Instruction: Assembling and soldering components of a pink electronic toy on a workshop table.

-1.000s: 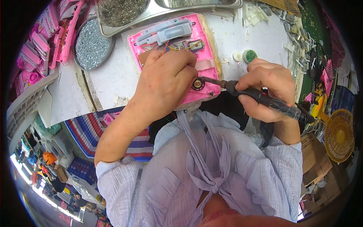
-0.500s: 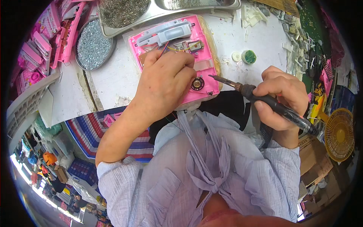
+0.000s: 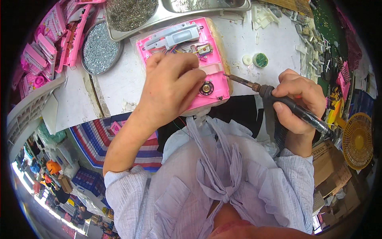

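Pink plastic casing [image 3: 221, 86] lies at the counter's near edge, its open side up, holding a grey molded part [image 3: 179, 38] and a small round speaker [image 3: 206, 88]. Left hand [image 3: 169, 83] covers its left side, fingers bent; whether they pinch anything is hidden. Right hand [image 3: 307, 94] grips a soldering iron [image 3: 266, 91], tip by the casing's right edge, contact unclear. Bare counter [image 3: 274, 44] stretches right, past a small green tub [image 3: 260, 60] whose contents are indistinct. Farther left, a round bowl [image 3: 119, 56] brims with screws [image 3: 99, 47]; beyond, the upper border crops a steel tray [image 3: 161, 16] of tangled springs [image 3: 129, 14].
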The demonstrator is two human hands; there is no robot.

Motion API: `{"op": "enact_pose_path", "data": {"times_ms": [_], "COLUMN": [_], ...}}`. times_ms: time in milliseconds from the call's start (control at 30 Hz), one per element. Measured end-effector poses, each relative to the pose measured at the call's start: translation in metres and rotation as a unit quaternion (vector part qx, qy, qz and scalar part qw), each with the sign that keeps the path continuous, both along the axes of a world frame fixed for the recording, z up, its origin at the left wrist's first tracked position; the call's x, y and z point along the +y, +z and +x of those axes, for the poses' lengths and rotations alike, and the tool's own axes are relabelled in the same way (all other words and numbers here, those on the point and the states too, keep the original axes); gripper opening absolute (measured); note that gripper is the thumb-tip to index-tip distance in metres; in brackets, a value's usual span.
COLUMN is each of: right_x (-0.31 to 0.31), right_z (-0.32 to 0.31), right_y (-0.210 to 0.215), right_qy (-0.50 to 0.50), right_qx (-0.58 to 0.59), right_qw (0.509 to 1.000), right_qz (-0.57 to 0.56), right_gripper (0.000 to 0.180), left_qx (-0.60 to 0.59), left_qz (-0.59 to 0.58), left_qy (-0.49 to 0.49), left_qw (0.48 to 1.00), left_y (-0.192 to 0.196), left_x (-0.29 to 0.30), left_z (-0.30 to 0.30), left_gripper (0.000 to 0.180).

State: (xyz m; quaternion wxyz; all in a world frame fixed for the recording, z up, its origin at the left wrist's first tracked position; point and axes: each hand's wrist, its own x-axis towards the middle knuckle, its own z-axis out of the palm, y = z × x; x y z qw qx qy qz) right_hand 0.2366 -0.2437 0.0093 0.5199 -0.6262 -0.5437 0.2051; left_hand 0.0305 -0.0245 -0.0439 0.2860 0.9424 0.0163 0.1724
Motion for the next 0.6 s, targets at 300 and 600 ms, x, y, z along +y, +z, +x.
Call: {"op": "enact_pose_path", "data": {"times_ms": [300,600], "right_x": [-0.011,-0.093], "right_z": [0.007,0.025], "right_y": [-0.001,-0.020], "right_qy": [-0.022,-0.246], "right_qx": [0.025,0.166], "right_qw": [0.999,0.954], "right_qz": [0.005,0.041], "right_gripper": [0.024,0.029], "left_qx": [-0.033,-0.039], "left_qz": [0.097,0.147], "left_qy": [0.002,0.012], "left_qw": [0.995,0.988], "left_y": [0.000,0.001], "left_x": [0.011,0.008], "left_z": [-0.006,-0.026], "left_gripper": [0.027,0.037]}}
